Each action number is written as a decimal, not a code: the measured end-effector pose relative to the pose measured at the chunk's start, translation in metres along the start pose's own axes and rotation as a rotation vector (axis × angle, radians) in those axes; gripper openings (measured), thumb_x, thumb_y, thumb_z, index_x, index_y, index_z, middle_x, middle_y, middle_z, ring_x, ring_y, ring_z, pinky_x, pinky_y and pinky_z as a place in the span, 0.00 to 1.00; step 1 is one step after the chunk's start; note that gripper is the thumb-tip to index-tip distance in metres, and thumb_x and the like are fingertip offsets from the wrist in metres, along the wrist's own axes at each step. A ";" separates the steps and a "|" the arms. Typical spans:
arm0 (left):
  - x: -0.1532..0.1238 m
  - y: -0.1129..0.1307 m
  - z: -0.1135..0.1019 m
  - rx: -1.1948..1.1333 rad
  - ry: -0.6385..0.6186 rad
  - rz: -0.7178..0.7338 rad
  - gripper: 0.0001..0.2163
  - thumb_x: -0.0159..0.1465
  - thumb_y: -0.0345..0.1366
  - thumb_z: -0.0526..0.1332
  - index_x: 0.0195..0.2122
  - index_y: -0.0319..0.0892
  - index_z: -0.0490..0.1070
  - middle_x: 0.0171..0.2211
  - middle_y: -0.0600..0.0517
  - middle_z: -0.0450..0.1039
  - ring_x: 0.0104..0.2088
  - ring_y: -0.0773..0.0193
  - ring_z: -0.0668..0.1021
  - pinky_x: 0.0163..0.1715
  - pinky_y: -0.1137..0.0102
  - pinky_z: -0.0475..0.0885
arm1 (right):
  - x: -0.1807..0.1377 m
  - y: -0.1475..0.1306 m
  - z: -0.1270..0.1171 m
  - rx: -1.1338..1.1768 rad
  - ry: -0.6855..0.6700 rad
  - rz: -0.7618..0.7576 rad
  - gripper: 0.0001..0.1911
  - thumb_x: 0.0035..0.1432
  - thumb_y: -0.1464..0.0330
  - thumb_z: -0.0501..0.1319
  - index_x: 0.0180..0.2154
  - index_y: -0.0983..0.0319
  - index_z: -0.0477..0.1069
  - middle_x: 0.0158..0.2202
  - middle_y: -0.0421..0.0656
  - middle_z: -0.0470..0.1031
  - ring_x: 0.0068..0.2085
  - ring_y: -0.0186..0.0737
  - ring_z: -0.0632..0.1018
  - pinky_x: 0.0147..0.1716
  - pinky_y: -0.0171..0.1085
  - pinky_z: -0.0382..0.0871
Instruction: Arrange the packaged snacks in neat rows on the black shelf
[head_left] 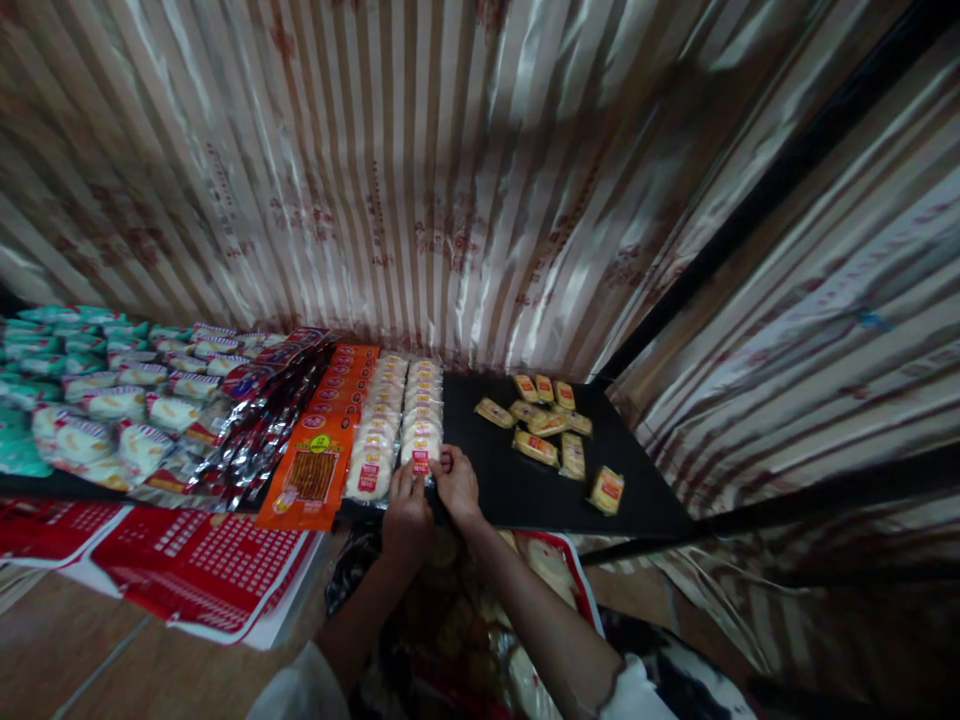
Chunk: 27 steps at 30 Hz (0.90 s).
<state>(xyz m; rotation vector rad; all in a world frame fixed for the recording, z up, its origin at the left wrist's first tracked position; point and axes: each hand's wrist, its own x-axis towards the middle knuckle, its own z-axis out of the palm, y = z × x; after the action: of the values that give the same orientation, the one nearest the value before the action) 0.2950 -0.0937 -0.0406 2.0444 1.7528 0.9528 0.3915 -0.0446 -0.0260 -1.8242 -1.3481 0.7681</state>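
Note:
Two rows of clear-wrapped white round crackers with red-and-white labels run front to back on the black shelf (510, 490). At the near end of the right row lies the front cracker packet (421, 440). My left hand (409, 515) grips its near edge with bent fingers, and my right hand (457, 482) has its fingers closed on the right corner. The left row of cracker packets (375, 440) sits just beside, untouched by either hand. Some fingertips are hidden behind the packet and the hands.
Left of the crackers lie orange snack packs (315, 470), dark red shiny packs (289, 400), white packs (116, 403) and green packs (22, 425). Several small yellow-wrapped packets (536, 447) are scattered at right. Below are a red-rimmed container (581, 575) and a red printed sheet (202, 565). A striped curtain (450, 150) hangs behind.

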 end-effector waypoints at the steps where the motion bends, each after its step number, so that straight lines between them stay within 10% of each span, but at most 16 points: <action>1: 0.000 0.001 -0.001 0.007 -0.006 0.001 0.22 0.56 0.24 0.49 0.52 0.32 0.66 0.56 0.39 0.62 0.58 0.51 0.62 0.59 0.57 0.58 | 0.000 -0.001 0.001 -0.014 0.006 -0.003 0.12 0.51 0.68 0.57 0.39 0.61 0.70 0.32 0.43 0.73 0.31 0.38 0.74 0.34 0.35 0.68; 15: -0.043 0.008 -0.006 -0.152 0.057 0.100 0.13 0.60 0.27 0.49 0.41 0.38 0.70 0.47 0.42 0.69 0.50 0.57 0.69 0.52 0.58 0.66 | -0.060 0.033 -0.009 0.173 0.177 -0.193 0.16 0.59 0.62 0.49 0.43 0.64 0.67 0.40 0.48 0.72 0.37 0.38 0.74 0.33 0.35 0.69; 21: -0.098 0.013 0.023 -0.266 -0.098 -0.383 0.13 0.56 0.24 0.51 0.38 0.36 0.72 0.43 0.42 0.71 0.46 0.58 0.73 0.50 0.62 0.68 | -0.115 0.083 -0.016 -0.092 -0.116 -0.245 0.13 0.58 0.69 0.48 0.38 0.62 0.71 0.37 0.47 0.76 0.39 0.40 0.75 0.43 0.39 0.68; 27: -0.084 -0.002 0.043 -0.233 -0.231 -0.639 0.23 0.55 0.20 0.50 0.53 0.31 0.64 0.54 0.39 0.67 0.56 0.60 0.68 0.56 0.67 0.60 | -0.112 0.105 -0.007 -0.426 -0.290 -0.181 0.25 0.53 0.77 0.51 0.53 0.67 0.66 0.56 0.53 0.66 0.56 0.47 0.67 0.56 0.44 0.58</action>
<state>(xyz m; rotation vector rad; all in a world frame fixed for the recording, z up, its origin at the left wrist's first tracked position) 0.3173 -0.1647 -0.0990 1.2588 1.8761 0.6467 0.4219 -0.1728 -0.1046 -1.9208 -1.9591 0.7063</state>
